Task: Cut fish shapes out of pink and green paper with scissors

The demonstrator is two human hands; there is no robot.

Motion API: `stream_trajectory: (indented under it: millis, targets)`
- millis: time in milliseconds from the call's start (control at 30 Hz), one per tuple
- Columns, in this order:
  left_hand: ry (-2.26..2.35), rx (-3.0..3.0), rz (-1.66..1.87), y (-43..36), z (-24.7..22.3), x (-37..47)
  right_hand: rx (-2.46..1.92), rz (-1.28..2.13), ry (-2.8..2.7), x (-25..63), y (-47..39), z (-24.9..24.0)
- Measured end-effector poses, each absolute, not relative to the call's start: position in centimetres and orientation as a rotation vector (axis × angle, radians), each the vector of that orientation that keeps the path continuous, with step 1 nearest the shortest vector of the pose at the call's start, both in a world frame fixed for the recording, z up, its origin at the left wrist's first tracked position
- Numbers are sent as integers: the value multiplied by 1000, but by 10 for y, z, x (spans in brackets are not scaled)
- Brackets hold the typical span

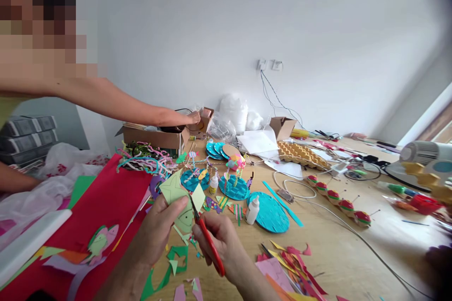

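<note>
Pinched in my left hand (168, 214) is a sheet of light green paper (174, 188) with a drawn outline and a dark dot on it. My right hand (221, 240) grips red-handled scissors (212, 247), whose blades meet the paper's right side. A pale green flap (198, 197) stands out beside the blades. Below my hands lie green paper scraps (178, 256) and pink offcuts. Just beyond are a white glue bottle (253, 210), a blue painted disc (270, 212) and several colourful paper fish (237, 210).
At the left another person's arm (141, 110) reaches over a cardboard box (153, 142). Red paper (123, 188) and pipe cleaners (151, 160) lie at the left. To the right are a cable (339, 218), an egg-carton caterpillar (346, 206), an egg tray (302, 154) and a fan (423, 155).
</note>
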State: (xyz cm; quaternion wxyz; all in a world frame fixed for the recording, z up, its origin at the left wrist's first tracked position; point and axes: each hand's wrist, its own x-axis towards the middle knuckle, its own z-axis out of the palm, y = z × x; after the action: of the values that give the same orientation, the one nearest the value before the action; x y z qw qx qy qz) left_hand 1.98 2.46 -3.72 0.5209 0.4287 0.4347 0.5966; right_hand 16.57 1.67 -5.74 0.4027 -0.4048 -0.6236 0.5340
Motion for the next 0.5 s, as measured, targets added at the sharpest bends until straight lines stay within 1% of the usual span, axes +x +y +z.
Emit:
stream_trajectory:
  millis: [100, 500]
  targets:
    - [897, 999, 1403, 26, -38, 18, -1028, 1316, -1591, 166, 17, -57]
    - [828, 1101, 1276, 27, -30, 11, -1046, 1190, -1695, 168, 16, -54]
